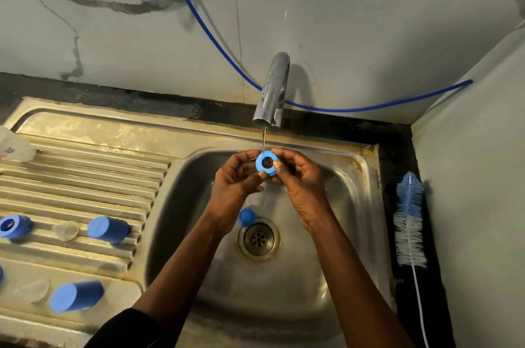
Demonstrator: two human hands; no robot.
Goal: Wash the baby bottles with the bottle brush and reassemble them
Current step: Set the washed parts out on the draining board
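Ribbed steel drainboard [85, 177], left side: blue plastic screw ring [14, 226], clear silicone teat [66, 230] and blue cylindrical cap [108, 229] lie in a row. Nearer the front edge lie a second clear teat [32, 290] and a second blue cap [76, 295]. Over the steel sink basin [355, 205], the left hand [235, 183] and right hand [301, 180] both pinch a blue collar ring [266, 163] by its rim. Fingers are curled close around it, its hole faces the camera, and it sits under a thin stream from the chrome tap [271, 92]. A small blue rounded piece [246, 217] lies just beside the drain strainer [258, 239]. Right, on the dark counter: blue-and-white bristle bottle brush [410, 220].
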